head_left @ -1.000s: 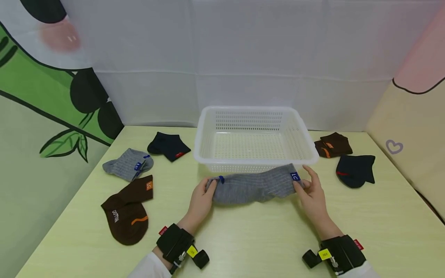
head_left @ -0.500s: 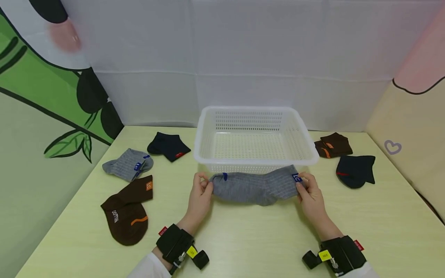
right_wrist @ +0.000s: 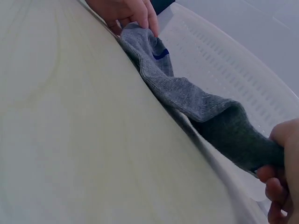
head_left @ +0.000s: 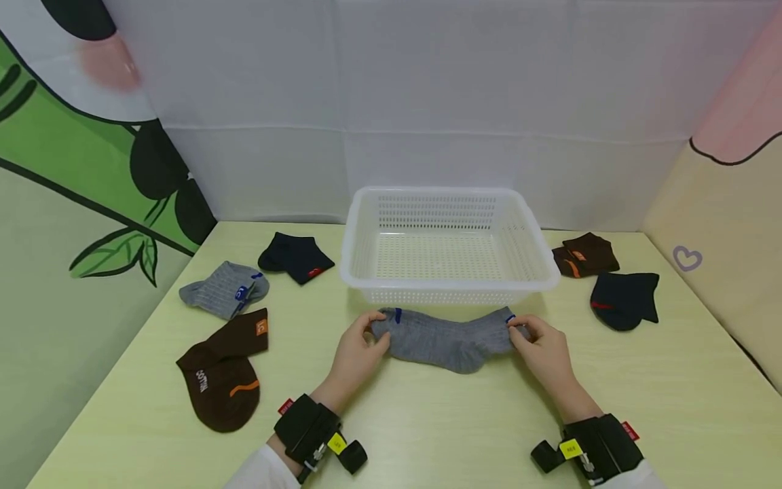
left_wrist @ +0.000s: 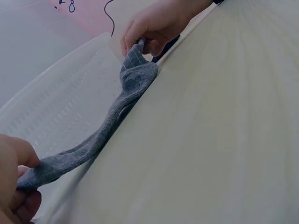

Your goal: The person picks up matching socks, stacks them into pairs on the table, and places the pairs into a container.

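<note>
A grey sock (head_left: 449, 339) with blue marks is stretched sideways between my two hands, in front of the white basket. My left hand (head_left: 359, 350) pinches its toe end between thumb and fingers. At the other end, my right hand (head_left: 544, 350) pinches the cuff beside the blue label. In the left wrist view the sock (left_wrist: 107, 123) sags between the hands, close to the tabletop. From the right wrist, the sock (right_wrist: 182, 95) looks slightly twisted, with a dark shaded underside near my right hand (right_wrist: 289, 163).
The white perforated basket (head_left: 449, 285) stands at the back middle. On the left lie a grey sock (head_left: 226, 288), a black sock (head_left: 296, 256) and a brown sock (head_left: 226, 370). On the right are a brown sock (head_left: 586, 255) and a black sock (head_left: 624, 299). Cloth walls surround the table.
The grey sock has come down and toward me, away from the basket's front edge. Both hands still pinch its ends and stand slightly closer together. The cuff's label has turned mostly out of sight.
</note>
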`<action>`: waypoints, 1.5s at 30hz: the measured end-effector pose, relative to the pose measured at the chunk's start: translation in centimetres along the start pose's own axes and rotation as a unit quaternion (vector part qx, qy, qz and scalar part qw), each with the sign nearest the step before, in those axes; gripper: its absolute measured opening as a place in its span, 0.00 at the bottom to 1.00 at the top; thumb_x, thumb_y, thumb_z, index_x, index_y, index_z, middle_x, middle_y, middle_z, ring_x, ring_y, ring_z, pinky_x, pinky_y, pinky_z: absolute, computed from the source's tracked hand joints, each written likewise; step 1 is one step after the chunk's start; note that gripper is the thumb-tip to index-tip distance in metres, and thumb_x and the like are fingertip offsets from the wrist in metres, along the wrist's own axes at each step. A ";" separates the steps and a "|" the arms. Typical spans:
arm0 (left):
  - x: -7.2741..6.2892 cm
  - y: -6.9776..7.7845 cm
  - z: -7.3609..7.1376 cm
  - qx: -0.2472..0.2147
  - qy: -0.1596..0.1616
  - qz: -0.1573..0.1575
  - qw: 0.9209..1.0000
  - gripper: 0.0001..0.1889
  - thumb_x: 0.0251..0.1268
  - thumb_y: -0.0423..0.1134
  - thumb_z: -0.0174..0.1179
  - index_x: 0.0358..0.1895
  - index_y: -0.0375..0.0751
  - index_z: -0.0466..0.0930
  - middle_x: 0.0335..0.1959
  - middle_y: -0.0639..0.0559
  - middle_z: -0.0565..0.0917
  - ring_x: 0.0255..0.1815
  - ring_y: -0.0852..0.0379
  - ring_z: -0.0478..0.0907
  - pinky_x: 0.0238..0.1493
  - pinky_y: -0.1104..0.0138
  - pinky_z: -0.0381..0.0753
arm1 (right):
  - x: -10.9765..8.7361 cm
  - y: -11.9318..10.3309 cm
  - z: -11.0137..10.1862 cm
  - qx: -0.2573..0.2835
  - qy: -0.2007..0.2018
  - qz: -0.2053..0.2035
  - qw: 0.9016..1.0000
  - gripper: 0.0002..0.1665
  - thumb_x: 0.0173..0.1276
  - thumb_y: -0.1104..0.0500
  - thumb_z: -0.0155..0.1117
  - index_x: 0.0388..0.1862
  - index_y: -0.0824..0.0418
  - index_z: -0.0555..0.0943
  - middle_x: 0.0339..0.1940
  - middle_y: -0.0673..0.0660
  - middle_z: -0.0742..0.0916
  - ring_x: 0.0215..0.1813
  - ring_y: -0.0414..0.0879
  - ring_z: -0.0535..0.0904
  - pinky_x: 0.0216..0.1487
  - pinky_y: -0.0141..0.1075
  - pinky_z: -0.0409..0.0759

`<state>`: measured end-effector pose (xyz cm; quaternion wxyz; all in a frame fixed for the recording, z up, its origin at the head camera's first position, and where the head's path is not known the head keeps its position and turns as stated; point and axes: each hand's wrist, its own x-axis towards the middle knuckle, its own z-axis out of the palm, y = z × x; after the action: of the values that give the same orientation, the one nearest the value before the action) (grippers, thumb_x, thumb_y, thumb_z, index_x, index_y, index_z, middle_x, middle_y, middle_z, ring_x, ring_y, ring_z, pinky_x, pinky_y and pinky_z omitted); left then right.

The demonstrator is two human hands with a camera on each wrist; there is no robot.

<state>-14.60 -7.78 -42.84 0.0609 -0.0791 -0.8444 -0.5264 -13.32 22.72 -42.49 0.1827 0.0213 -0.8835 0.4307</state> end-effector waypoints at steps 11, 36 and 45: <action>0.0 -1.0 -0.2 0.107 0.005 0.034 0.994 0.24 0.54 0.23 0.54 0.58 0.27 0.74 0.54 0.30 0.71 0.55 0.31 0.64 0.54 0.41 0.59 | 0.4 0.4 0.5 -0.090 -0.111 0.015 0.990 0.13 0.59 0.65 0.65 0.44 0.66 0.82 0.44 0.64 0.82 0.41 0.53 0.74 0.41 0.41 0.69; -0.1 0.0 0.1 0.111 -0.095 0.068 0.987 0.16 0.68 0.36 0.50 0.53 0.32 0.79 0.66 0.33 0.68 0.68 0.33 0.58 0.64 0.39 0.55 | 0.3 1.0 0.6 -0.071 -0.105 -0.114 0.985 0.08 0.49 0.68 0.74 0.30 0.62 0.86 0.48 0.65 0.81 0.53 0.63 0.75 0.51 0.56 0.73; -0.1 -0.2 0.3 0.136 -0.099 0.091 0.981 0.15 0.71 0.36 0.48 0.48 0.35 0.83 0.67 0.31 0.66 0.69 0.33 0.58 0.67 0.42 0.55 | 0.4 0.9 0.5 -0.071 -0.117 -0.057 0.989 0.10 0.50 0.65 0.74 0.32 0.65 0.85 0.51 0.67 0.80 0.56 0.65 0.71 0.58 0.57 0.67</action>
<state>-14.50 -7.58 -43.15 0.0348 -0.1984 -0.8994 -0.3880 -14.02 22.94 -43.32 0.1037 0.1084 -0.9245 0.3504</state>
